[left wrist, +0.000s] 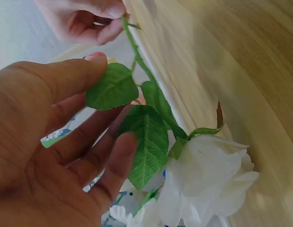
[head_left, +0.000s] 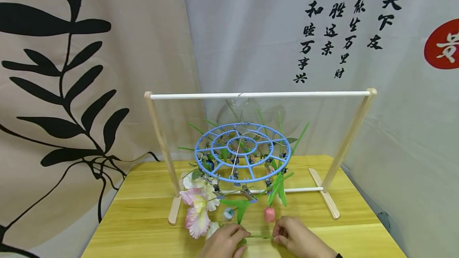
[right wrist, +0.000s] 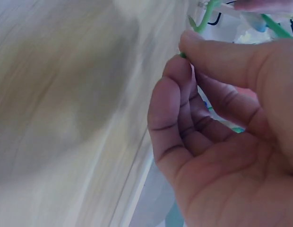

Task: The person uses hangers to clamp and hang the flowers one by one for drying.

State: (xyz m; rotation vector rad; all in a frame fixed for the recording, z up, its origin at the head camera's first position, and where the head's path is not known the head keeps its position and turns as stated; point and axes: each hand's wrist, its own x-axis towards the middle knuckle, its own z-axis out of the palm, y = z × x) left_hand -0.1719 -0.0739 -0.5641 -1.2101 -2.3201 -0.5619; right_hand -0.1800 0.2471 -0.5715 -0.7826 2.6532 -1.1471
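A white artificial rose (left wrist: 208,177) with a green stem (left wrist: 142,59) and toothed leaves (left wrist: 145,137) lies across between the two hands, low over the table's front. My right hand (head_left: 295,236) pinches the stem's end between thumb and fingertips; a bit of green shows there in the right wrist view. My left hand (head_left: 226,241) is at the leaves near the bloom, its fingers loosely extended behind them and one fingertip at a leaf's edge. Just beyond hangs a round blue clip hanger (head_left: 244,179) with metal clips holding several artificial flowers, including a pink tulip (head_left: 269,214).
The hanger hooks onto a white rod (head_left: 265,94) of a wooden stand (head_left: 346,146) with feet on the yellow table (head_left: 143,210). A pink-and-white flower (head_left: 198,220) and a small blue flower (head_left: 228,213) hang low near my left hand. Printed curtains stand behind.
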